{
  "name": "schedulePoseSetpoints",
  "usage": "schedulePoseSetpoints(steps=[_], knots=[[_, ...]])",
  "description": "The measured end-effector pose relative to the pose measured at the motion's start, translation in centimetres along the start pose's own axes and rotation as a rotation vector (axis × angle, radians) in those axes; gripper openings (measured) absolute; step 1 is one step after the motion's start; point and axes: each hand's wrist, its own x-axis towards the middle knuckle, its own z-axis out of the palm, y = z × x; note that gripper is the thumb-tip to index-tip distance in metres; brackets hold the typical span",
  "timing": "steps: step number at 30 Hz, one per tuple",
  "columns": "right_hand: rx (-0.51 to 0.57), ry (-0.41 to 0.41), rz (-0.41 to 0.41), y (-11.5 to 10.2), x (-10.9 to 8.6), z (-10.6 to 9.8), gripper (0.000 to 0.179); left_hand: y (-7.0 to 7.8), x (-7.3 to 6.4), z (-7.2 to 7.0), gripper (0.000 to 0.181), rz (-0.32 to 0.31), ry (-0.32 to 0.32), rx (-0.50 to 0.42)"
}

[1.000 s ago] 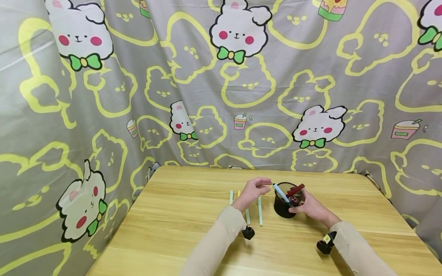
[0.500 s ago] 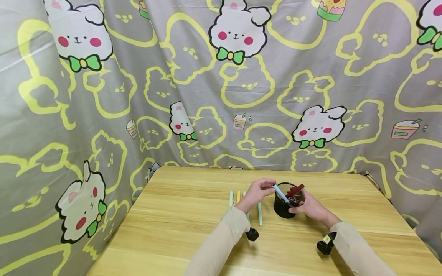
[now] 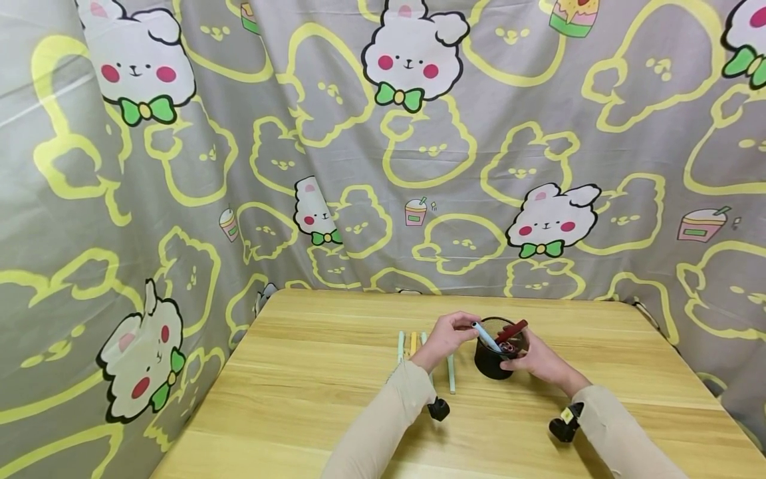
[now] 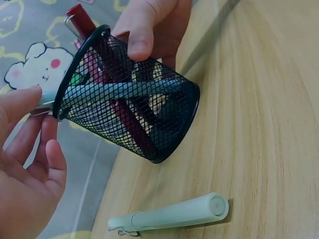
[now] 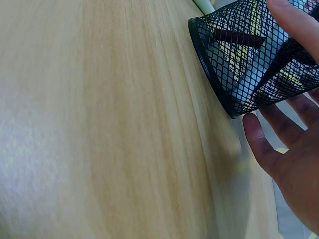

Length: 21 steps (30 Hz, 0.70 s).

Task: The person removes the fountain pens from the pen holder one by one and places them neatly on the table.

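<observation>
Here, pale blue pen point(image 3: 486, 336), leaning in round black mesh cup point(image 3: 493, 366).

A curtained-off desk corner; whether in a home or a studio could not be told.
Grey fabric point(image 3: 353, 86) printed with cartoon rabbits hung in folds across the top and down the left of the head view; a wood-grain table point(image 3: 299, 386) filled the lower middle, and a mesh pen cup point(image 3: 492, 366) showed right of centre.

The right grip point(image 5: 301, 167) holds a black mesh cup point(image 5: 224, 67) with pens point(image 5: 239, 38) inside.
</observation>
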Motion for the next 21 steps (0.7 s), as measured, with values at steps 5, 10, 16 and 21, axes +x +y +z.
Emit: schedulePoseSetpoints(steps=[5, 10, 16, 21], knots=[[0.019, -0.006, 0.002, 0.07, 0.04, 0.02, 0.082, 0.16, -0.1, 0.13, 0.024, 0.006, 0.027, 0.052], [0.036, -0.014, 0.001, 0.01, 0.03, 0.06, 0.083, 0.37, 0.04, 0.09, 0.022, 0.042, 0.066, 0.035], [0.038, -0.011, -0.004, -0.03, 0.04, 0.11, 0.083, 0.53, 0.24, -0.1, 0.02, 0.042, 0.11, -0.003], [0.061, -0.014, -0.024, -0.09, 0.04, 0.17, 0.081, 0.72, 0.46, -0.29, 0.02, 0.067, 0.143, -0.028]])
